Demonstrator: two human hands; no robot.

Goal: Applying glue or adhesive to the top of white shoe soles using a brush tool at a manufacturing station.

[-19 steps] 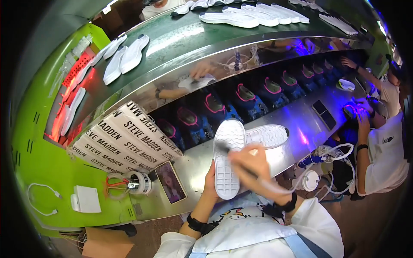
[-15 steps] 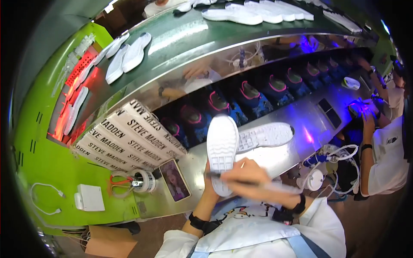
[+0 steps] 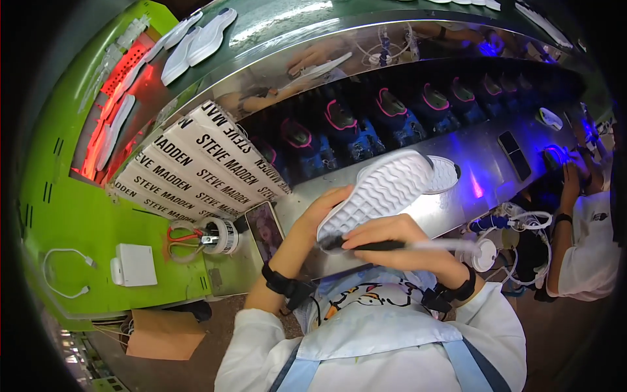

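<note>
A white shoe sole (image 3: 385, 183), patterned with wavy ridges and square hollows, is tilted above the metal bench. My left hand (image 3: 328, 208) is closed round its left edge near the lower end. My right hand (image 3: 400, 236) grips a brush (image 3: 379, 246) with a dark handle, and a pale tube trails off to the right from it. The dark bristle end touches the sole's lower end, close to its rim. Behind the held sole a second white sole (image 3: 445, 175) lies on the bench, partly covered.
Boxes (image 3: 202, 163) with black lettering stand left, near a phone (image 3: 264, 228), a tape roll (image 3: 227, 236) and orange-handled scissors (image 3: 181, 236). Dark shoe uppers (image 3: 343, 116) line the back under violet light. White soles (image 3: 212, 36) lie on the raised green belt. A co-worker (image 3: 581, 251) works at right.
The held sole has gone from nearly upright to leaning right, and it now covers more of the second sole. The brush has moved down to its lower end. My view has shifted slightly.
</note>
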